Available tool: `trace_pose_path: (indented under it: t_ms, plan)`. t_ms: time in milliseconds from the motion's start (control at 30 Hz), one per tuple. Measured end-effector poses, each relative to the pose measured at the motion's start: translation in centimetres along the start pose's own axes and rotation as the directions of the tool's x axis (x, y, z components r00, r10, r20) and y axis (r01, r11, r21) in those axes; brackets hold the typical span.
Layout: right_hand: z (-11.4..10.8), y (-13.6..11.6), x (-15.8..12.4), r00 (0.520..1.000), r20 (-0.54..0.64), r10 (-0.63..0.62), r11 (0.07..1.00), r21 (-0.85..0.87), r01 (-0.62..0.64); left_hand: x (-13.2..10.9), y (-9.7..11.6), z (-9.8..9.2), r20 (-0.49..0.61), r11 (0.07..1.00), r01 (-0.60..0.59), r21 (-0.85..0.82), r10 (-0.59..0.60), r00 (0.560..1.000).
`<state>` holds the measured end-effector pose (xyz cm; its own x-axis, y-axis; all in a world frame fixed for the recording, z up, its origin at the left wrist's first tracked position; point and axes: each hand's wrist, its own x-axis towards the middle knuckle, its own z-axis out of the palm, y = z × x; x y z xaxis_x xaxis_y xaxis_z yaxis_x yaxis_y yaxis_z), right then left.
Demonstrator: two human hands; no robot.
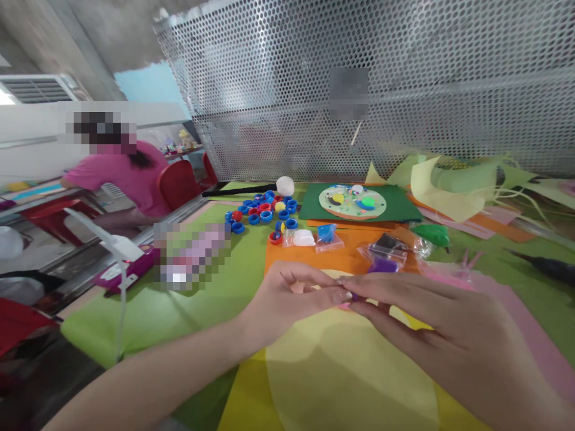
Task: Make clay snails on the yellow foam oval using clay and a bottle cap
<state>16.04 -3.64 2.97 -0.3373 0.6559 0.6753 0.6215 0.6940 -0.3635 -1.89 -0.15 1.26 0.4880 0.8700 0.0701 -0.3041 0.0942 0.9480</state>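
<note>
My left hand and my right hand meet fingertip to fingertip above a pale yellow paper circle. Both are closed in a pinch on a tiny purple bit of clay, mostly hidden by the fingers. Just beyond them lie small plastic bags of clay: purple and dark, blue, white. Farther back a round disc decorated with coloured clay rests on dark green paper.
Several blue and red bottle caps are scattered at the back left beside a white ball. Loose coloured paper sheets pile up at the right. A perforated metal screen stands behind. A person in pink sits at the left.
</note>
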Motion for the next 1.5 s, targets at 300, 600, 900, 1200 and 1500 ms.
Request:
trace_pose_path:
  t_ms: [300,600,900,1200,1500]
  plan:
    - [-0.1,-0.2,0.1,1.0,-0.022,-0.02,1.0,0.023,0.02,-0.1,0.0,-0.1,0.008,1.0,0.007,0.014,-0.007,1.0]
    - [0.2,-0.2,0.2,0.999,-0.027,-0.027,1.0,0.015,0.027,0.0,0.0,0.0,0.046,0.999,-0.033,-0.011,0.033,0.998]
    - [-0.6,0.6,0.0,1.0,-0.014,-0.026,0.99,-0.137,0.024,0.1,0.3,-0.2,0.034,0.949,-0.115,0.292,0.11,0.993]
    - [1.0,5.8,-2.7,0.983,0.116,0.139,0.985,-0.118,-0.125,2.3,-1.9,-3.7,0.008,0.588,-0.19,0.786,0.298,0.955]
    - [1.9,7.2,-4.5,0.965,0.206,0.164,0.979,-0.155,-0.133,2.7,-3.1,-5.0,0.0,0.411,-0.111,0.905,0.262,0.965]
